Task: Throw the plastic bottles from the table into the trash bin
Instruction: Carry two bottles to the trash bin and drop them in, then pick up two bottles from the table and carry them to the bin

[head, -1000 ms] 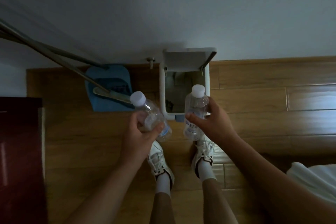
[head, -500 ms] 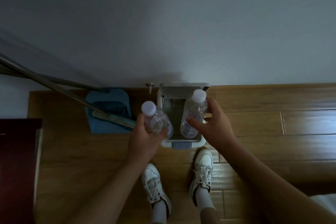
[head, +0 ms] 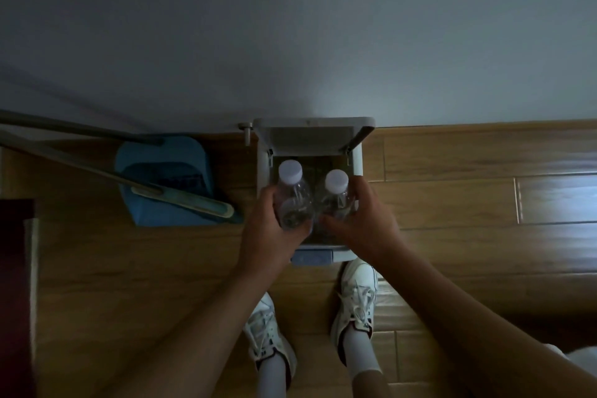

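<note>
Here, two clear plastic bottles with pale caps are held side by side right over the open mouth of the trash bin (head: 262, 168), neither one released. The left bottle (head: 294, 203) sits in the left hand (head: 268, 231), whose grip is closed around its lower body, thumb across the front and fingers wrapped behind. The right bottle (head: 336, 199) is held the same way by the right hand (head: 366, 223), its grip closed around the body from the right side. Both bottles point cap-first toward the wall (head: 290, 26), and their sides are just beside each other, possibly touching; the dim light makes that hard to tell. The bin is a white rectangular box standing against the wall, its lid (head: 310, 139) raised and leaning back, with a bluish pedal (head: 311, 258) at its front edge. The person's right shoe (head: 355, 297) is close to that pedal, the left shoe (head: 268, 341) farther back; both are white with laces. To the left of the bin, a blue dustpan (head: 168, 178) lies on the wooden floor (head: 452, 203) with a long-handled broom (head: 184, 200) resting across it. A small metal doorstop (head: 247, 132) stands between dustpan and bin at the wall's base. A dark red piece of furniture (head: 16, 268) fills the far left edge.
</note>
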Demonstrator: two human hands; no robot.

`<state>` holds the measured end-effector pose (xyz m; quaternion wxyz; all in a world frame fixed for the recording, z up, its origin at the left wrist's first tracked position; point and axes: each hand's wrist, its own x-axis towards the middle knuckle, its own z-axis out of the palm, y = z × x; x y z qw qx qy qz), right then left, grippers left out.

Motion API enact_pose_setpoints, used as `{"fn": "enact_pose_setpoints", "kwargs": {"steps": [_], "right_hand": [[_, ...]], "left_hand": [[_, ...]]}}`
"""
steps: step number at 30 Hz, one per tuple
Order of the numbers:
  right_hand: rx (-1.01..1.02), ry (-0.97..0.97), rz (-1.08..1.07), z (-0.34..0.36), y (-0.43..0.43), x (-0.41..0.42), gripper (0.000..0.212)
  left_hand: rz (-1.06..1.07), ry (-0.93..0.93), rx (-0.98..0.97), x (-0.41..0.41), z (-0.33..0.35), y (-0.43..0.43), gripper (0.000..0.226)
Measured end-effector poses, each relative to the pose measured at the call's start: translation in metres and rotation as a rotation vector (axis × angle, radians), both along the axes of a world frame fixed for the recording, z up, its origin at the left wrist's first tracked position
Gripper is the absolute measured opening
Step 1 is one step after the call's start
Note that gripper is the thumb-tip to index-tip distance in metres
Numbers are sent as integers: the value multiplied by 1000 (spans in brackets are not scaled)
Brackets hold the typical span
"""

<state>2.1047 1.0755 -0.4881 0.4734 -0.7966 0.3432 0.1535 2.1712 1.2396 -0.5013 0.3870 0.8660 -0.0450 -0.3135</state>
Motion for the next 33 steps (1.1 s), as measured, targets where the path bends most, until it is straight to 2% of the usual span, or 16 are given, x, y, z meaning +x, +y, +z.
{"fn": "enact_pose_setpoints", "kwargs": {"steps": [6, 10, 13, 20, 26, 33], "right_hand": [[-42, 25, 33, 9, 1, -3, 66], [-64, 89, 95, 15, -1, -7, 44], [-26, 123, 135, 21, -4, -12, 28], [49, 233, 104, 48, -11, -58, 31], [79, 272, -2, 133, -25, -106, 41], [74, 225, -115, 273, -29, -169, 39]], "left_hand": [[-4, -57, 99, 4, 21, 3, 44], [-68, -55, 195, 10, 27, 11, 51], [-85, 20, 291, 9, 30, 21, 45], [-148, 190, 412, -13, 78, 64, 30], [-80, 286, 408, -32, 189, 79, 33], [-201, 170, 405, -49, 336, 84, 39]]}}
